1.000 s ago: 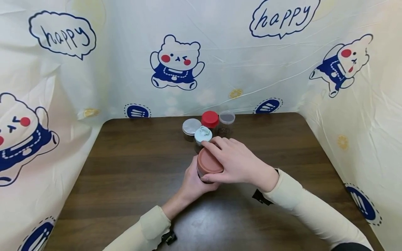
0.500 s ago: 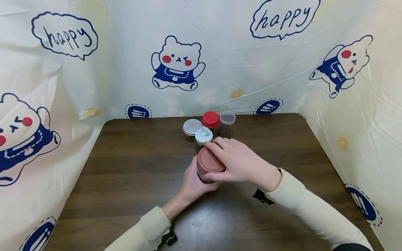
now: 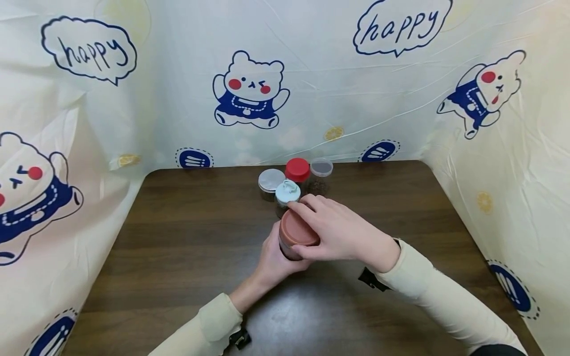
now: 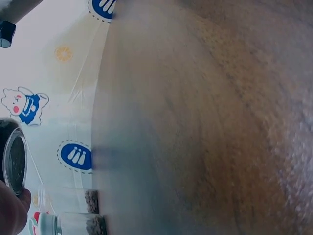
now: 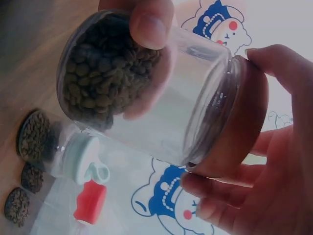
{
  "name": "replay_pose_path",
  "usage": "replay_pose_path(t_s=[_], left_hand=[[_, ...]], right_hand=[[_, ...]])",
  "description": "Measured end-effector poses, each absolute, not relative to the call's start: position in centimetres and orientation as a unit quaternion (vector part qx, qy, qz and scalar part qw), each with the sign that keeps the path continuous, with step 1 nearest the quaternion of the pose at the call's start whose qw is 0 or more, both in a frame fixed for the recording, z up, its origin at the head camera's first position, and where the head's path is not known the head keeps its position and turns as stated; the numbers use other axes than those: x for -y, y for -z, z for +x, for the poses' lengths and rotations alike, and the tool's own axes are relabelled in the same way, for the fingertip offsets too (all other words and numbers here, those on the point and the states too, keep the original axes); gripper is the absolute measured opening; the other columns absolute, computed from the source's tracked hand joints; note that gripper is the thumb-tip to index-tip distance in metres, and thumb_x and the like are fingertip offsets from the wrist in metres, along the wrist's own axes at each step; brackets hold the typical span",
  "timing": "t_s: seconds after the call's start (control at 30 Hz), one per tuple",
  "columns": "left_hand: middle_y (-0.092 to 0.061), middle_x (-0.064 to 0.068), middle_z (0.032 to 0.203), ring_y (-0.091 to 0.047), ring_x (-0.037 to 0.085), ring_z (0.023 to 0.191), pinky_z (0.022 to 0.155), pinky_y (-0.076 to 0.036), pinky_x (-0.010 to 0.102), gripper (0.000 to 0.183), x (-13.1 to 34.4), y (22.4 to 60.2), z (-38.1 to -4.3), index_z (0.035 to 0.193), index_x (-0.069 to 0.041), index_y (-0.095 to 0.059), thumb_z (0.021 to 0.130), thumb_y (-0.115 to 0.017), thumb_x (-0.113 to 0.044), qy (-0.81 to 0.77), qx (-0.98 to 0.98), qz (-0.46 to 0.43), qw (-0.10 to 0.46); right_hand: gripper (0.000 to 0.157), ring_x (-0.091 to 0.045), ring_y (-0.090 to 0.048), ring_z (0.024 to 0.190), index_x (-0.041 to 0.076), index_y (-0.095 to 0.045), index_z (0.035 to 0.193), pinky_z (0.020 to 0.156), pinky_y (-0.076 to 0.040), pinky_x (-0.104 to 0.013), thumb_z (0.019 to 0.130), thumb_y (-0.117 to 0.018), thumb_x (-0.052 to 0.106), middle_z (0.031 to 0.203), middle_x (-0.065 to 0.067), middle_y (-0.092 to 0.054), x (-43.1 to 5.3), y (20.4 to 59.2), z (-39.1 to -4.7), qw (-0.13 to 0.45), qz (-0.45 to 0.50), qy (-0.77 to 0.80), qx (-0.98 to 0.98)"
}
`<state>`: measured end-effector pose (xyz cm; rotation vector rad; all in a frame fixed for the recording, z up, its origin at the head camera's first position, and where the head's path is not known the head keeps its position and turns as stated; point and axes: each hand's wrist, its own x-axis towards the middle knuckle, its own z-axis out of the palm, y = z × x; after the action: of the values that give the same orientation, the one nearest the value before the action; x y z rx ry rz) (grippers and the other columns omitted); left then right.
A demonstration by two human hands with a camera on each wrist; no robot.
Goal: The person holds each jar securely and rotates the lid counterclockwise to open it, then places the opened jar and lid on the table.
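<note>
A clear jar with a brown lid is held over the middle of the table. My left hand grips its body from the left and below. The right hand grips the lid, thumb on the near side and fingers round the far side. Dark pellets or beans fill the lower part, as the right wrist view shows. The left wrist view catches only the jar's round base and part of a hand at its left edge.
Just beyond the hands stands a jar with a pale blue looped lid. Behind it are a silver-lidded jar, a red-lidded jar and a clear-lidded jar. A printed cloth borders the wooden table.
My right thumb has shifted slightly to the right along the lid's near edge. The jar and left hand stay in about the same place.
</note>
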<state>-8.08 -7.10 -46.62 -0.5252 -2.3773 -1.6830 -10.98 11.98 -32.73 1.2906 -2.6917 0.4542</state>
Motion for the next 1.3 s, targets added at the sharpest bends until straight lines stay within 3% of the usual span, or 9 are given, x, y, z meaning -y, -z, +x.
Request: replay_pose_path(t_s=[0.2,0.4,0.6,0.83,1.3], left_hand=[[-0.061,0.005,0.134,-0.063,0.021,0.116,0.096,-0.056,0.041,0.094,6.9,46.5,-8.1,0.146,-0.011,-0.045,0.069,-0.096,-0.026,0.569,0.8,-0.174,0.077],[-0.061,0.006,0.135,-0.062,0.023,0.117,0.097,-0.055,0.043,0.094,6.8,46.4,-8.0,0.147,-0.01,-0.044,0.069,-0.096,-0.025,0.578,0.794,-0.172,0.079],[-0.063,0.005,0.133,-0.063,0.021,0.115,0.098,-0.054,0.04,0.093,6.5,46.5,-8.0,0.146,-0.012,-0.045,0.069,-0.096,-0.027,0.581,0.793,-0.168,0.072],[-0.063,0.007,0.134,-0.062,0.023,0.118,0.099,-0.053,0.043,0.094,6.7,46.6,-7.9,0.146,-0.01,-0.045,0.069,-0.097,-0.023,0.593,0.781,-0.179,0.081],[-0.063,0.005,0.133,-0.063,0.021,0.116,0.097,-0.055,0.042,0.093,6.5,46.6,-7.5,0.145,-0.011,-0.046,0.068,-0.097,-0.026,0.572,0.794,-0.183,0.092]], right_hand=[[0.084,-0.019,-0.06,0.095,0.013,-0.054,0.148,0.079,-0.054,-0.034,0.085,-0.074,0.065,0.123,-0.004,-0.058,-12.1,32.8,-11.0,0.055,0.414,-0.148,0.897],[0.081,-0.017,-0.06,0.095,0.013,-0.054,0.148,0.079,-0.055,-0.033,0.085,-0.077,0.058,0.12,-0.002,-0.058,-12.6,32.8,-11.0,0.05,0.408,-0.159,0.898],[0.088,-0.018,-0.061,0.095,0.011,-0.051,0.152,0.078,-0.055,-0.034,0.085,-0.073,0.064,0.123,-0.003,-0.059,-12.6,32.8,-10.9,0.05,0.409,-0.15,0.899],[0.083,-0.017,-0.06,0.097,0.014,-0.052,0.15,0.082,-0.055,-0.035,0.085,-0.077,0.059,0.122,-0.001,-0.058,-13.1,32.6,-10.8,0.049,0.413,-0.166,0.894],[0.084,-0.014,-0.059,0.096,0.016,-0.052,0.151,0.079,-0.055,-0.032,0.085,-0.076,0.063,0.121,0.001,-0.057,-13.3,32.8,-10.5,0.031,0.404,-0.171,0.898]])
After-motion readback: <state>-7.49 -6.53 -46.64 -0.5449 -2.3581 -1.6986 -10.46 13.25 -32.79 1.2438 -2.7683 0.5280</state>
